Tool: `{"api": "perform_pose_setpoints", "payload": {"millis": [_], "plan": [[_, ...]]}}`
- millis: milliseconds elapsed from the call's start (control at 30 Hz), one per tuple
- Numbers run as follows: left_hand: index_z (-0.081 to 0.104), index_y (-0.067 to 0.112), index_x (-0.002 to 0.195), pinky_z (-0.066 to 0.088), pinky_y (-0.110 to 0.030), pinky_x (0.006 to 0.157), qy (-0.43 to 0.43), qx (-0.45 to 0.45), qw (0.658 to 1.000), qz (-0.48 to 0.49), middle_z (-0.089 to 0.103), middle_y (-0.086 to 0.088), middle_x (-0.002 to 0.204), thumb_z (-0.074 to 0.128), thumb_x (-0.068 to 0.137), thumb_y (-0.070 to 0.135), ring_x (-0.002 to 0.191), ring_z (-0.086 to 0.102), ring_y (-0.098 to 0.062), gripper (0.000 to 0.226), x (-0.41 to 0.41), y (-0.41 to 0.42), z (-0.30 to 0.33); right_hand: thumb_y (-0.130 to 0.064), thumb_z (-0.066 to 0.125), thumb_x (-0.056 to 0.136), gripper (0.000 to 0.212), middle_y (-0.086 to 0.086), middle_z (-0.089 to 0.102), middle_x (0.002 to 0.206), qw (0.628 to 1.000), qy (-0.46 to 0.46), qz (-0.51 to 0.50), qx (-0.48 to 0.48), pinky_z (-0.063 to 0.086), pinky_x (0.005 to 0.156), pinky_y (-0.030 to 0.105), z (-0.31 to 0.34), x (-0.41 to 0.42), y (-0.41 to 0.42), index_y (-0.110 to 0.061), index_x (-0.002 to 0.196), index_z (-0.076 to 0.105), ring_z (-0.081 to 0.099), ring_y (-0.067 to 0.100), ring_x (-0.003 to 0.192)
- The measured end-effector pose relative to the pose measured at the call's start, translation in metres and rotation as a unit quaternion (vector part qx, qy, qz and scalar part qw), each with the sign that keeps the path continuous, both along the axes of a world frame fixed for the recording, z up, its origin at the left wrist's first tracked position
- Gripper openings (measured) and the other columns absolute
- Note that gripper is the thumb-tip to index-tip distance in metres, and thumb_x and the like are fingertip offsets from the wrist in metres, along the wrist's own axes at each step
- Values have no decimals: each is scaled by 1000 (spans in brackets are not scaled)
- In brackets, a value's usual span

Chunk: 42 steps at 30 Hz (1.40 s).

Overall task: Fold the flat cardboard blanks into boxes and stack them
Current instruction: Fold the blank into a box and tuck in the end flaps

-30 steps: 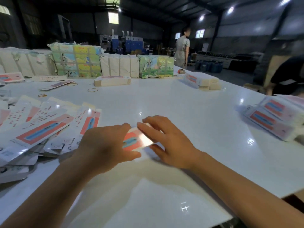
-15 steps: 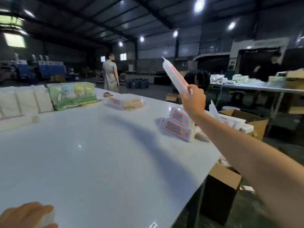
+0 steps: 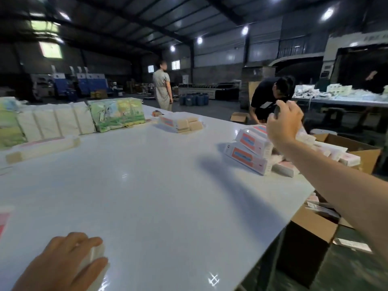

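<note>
My right hand point(image 3: 283, 122) is stretched out above the stack of folded white boxes with pink and blue panels point(image 3: 247, 151) at the table's right edge. Its fingers are spread and relaxed, and it holds nothing. Just behind the stack, more folded boxes lie in an open brown carton point(image 3: 365, 152). Near the table's front left edge, my left hand point(image 3: 63, 263) grips a white folded box point(image 3: 95, 256), fingers on top and thumb at its side. A pink-printed flat blank point(image 3: 4, 219) shows at the far left edge.
The white table point(image 3: 157, 196) carries wrapped bundles point(image 3: 113, 114) and a small pile of boxes point(image 3: 178, 122) along its far side. Another open carton point(image 3: 310, 234) stands on the floor by the right edge. One person stands beyond the table point(image 3: 161, 87); another bends over point(image 3: 270, 97).
Half a second ago my right hand held a folded box up in the air; now it is empty over the stack. My left hand has come further into view with its box.
</note>
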<state>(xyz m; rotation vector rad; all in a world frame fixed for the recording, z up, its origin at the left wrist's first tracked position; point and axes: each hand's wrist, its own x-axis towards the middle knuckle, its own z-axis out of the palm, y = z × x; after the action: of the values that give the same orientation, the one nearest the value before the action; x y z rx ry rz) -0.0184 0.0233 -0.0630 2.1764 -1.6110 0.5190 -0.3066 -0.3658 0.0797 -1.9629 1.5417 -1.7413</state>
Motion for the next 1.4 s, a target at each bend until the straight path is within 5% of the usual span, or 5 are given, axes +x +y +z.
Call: {"api": "perform_pose_setpoints", "payload": {"millis": [233, 433, 867, 1167, 1400], "plan": [[53, 32, 124, 33, -21, 95, 70, 106, 990, 57, 48, 14, 125, 25, 86, 58, 115, 42, -8, 54, -28, 10, 26, -10, 56, 91, 21, 0, 67, 113, 867, 219, 440, -84, 33, 83, 8, -30, 146, 167, -14, 107, 71, 56, 15, 102], [60, 17, 117, 34, -31, 96, 104, 52, 992, 37, 55, 1, 122, 52, 91, 35, 112, 42, -18, 33, -22, 18, 18, -19, 50, 93, 23, 0, 63, 115, 764, 401, 504, -37, 40, 90, 29, -113, 202, 231, -15, 108, 68, 52, 22, 111], [54, 27, 124, 41, -36, 93, 199, -7, 961, 190, 52, 4, 127, 54, 88, 39, 115, 48, -18, 38, 22, 38, 64, -12, 58, 90, 16, -4, 66, 114, 764, 358, 534, -52, 39, 84, 27, -130, 206, 225, -18, 96, 72, 57, 21, 107], [47, 23, 94, 40, -38, 75, 137, 296, 825, 461, 50, -4, 106, 59, 75, 58, 99, 38, -24, 42, 113, 121, 99, -15, 57, 92, 16, -5, 67, 113, 765, 350, 537, -55, 40, 86, 26, -132, 209, 222, -16, 97, 73, 58, 20, 107], [48, 22, 95, 36, -36, 68, 137, 243, 837, 470, 44, -2, 86, 59, 74, 44, 95, 38, -26, 33, 116, 125, 85, -16, 56, 93, 16, -3, 67, 113, 764, 353, 537, -51, 39, 85, 26, -133, 209, 222, -16, 96, 72, 58, 20, 107]]}}
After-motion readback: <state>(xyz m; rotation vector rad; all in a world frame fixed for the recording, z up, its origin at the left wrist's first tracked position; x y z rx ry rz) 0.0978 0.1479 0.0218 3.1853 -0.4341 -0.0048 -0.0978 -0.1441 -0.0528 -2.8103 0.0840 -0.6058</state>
